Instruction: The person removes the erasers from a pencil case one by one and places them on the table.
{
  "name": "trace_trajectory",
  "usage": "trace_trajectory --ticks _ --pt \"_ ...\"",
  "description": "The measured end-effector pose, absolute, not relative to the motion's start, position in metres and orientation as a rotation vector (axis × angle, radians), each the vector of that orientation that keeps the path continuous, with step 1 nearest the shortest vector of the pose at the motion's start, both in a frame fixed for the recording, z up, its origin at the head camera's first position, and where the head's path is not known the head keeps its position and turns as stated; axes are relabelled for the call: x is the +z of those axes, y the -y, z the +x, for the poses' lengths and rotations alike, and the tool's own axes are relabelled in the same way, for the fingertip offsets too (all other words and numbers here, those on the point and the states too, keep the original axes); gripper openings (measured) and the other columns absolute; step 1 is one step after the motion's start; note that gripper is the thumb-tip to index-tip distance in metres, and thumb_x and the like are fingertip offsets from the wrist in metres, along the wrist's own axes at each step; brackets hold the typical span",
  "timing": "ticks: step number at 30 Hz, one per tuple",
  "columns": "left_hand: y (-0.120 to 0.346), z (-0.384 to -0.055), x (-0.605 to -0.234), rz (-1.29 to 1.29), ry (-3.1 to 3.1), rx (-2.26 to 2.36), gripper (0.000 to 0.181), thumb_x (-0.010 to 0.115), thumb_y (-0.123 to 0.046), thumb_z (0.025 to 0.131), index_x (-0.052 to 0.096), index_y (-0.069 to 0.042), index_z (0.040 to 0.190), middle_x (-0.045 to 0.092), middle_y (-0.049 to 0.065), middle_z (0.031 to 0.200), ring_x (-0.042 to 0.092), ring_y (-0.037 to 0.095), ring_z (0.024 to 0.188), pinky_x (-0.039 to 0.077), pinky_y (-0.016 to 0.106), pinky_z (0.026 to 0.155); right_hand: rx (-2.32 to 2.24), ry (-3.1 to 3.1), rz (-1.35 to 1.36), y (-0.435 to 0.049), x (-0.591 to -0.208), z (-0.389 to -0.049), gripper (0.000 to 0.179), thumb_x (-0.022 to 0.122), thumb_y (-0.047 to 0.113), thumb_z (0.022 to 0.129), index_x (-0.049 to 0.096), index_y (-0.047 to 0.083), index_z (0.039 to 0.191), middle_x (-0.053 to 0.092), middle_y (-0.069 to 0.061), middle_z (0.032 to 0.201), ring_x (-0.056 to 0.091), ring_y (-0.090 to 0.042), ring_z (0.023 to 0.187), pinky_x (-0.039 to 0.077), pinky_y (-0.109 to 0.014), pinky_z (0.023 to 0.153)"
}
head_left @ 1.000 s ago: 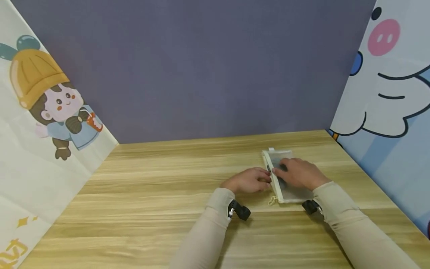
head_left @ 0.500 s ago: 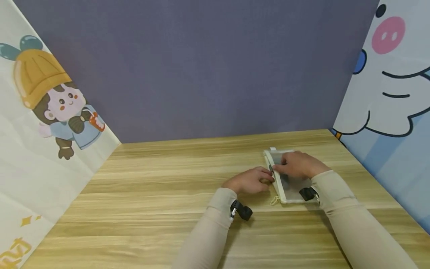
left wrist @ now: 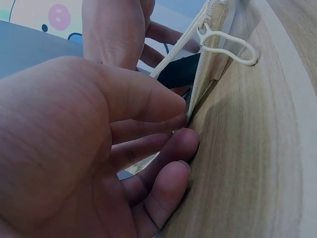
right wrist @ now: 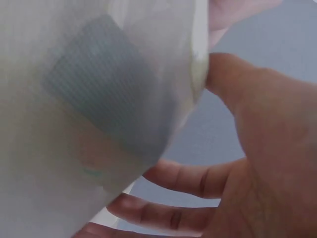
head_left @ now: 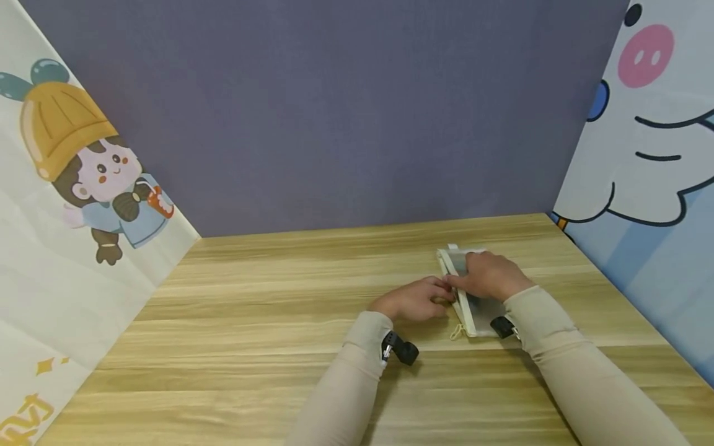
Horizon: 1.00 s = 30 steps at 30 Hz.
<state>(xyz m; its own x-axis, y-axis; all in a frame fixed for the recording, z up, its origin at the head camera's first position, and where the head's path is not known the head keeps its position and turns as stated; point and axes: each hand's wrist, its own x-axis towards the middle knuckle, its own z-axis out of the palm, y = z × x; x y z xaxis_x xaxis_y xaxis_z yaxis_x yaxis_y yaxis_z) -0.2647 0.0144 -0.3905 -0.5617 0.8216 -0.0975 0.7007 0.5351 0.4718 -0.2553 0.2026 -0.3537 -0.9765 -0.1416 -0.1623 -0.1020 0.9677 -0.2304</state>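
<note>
A translucent zipper pouch (head_left: 481, 319) lies on the right part of the table, its cream zipper edge (head_left: 466, 313) facing left. The mouth is parted, and a dark flat piece (left wrist: 179, 72) shows in the gap in the left wrist view. Through the cloudy wall, the right wrist view shows a dark ribbed rectangle (right wrist: 106, 82) inside. My left hand (head_left: 415, 300) pinches the zipper edge between thumb and fingertips. From above, my right hand (head_left: 492, 275) grips the pouch, thumb at the opening and fingers bent over the wall. A cream pull loop (left wrist: 233, 45) hangs at the zipper's near end.
The wood-grain table (head_left: 251, 347) extends left and toward the front. A grey-purple panel (head_left: 346, 118) stands at the back, with cartoon-printed panels on both sides. Black wrist cameras (head_left: 401, 350) sit below both hands, the right one overlapping the pouch.
My right hand has shifted left across the pouch, and its thumb now covers the dark gap at the zipper edge. The left hand has barely moved.
</note>
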Motion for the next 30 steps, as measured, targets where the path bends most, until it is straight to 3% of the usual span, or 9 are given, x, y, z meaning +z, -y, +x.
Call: trace_trajectory --ticks 3,8,12,20,30 --pt "-0.014 -0.265 -0.391 1.274 -2.469 0.562 0.039 0.057 -0.022 0.092 0.056 -0.013 0.129 0.042 -0.001 0.137 0.032 0.005 0.128 0.022 0.015 0.101 -0.346 -2.942 -0.158 -0.203 -0.354 -0.254 0.067 0.048 0.068 0.081 0.060 0.003 0.090 0.055 -0.008 0.073 0.053 -0.022 0.057 0.040 -0.034 0.047" --pt "-0.013 -0.263 -0.392 1.278 -2.481 0.532 0.037 0.055 -0.022 0.093 0.057 -0.013 0.128 0.043 0.000 0.137 0.034 0.006 0.127 0.024 0.014 0.101 -0.425 -2.929 -0.219 -0.209 -0.354 -0.252 0.050 0.051 0.059 0.086 0.058 0.010 0.075 0.054 -0.006 0.065 0.051 -0.020 0.053 0.038 -0.033 0.046" --pt "-0.012 -0.262 -0.392 1.259 -2.478 0.542 0.036 0.054 -0.023 0.093 0.057 -0.013 0.128 0.043 -0.001 0.137 0.034 0.006 0.127 0.025 0.015 0.100 -0.454 -2.945 -0.249 -0.215 -0.356 -0.252 0.043 0.052 0.054 0.087 0.061 0.014 0.076 0.054 -0.003 0.063 0.048 -0.018 0.052 0.036 -0.032 0.045" --pt "-0.012 -0.262 -0.391 1.242 -2.472 0.556 0.039 0.056 -0.026 0.092 0.057 -0.014 0.129 0.042 -0.003 0.138 0.033 0.005 0.127 0.025 0.015 0.100 -0.483 -3.010 -0.327 -0.216 -0.354 -0.251 0.039 0.056 0.041 0.088 0.061 0.006 0.104 0.061 -0.003 0.080 0.051 -0.016 0.056 0.039 -0.032 0.048" --pt "-0.013 -0.263 -0.389 1.253 -2.465 0.568 0.037 0.055 -0.025 0.093 0.057 -0.013 0.128 0.042 -0.002 0.138 0.033 0.005 0.127 0.026 0.015 0.100 -0.566 -3.028 -0.391 -0.218 -0.348 -0.251 0.041 0.055 0.025 0.088 0.048 0.006 0.123 0.067 -0.002 0.092 0.062 -0.015 0.074 0.047 -0.036 0.059"
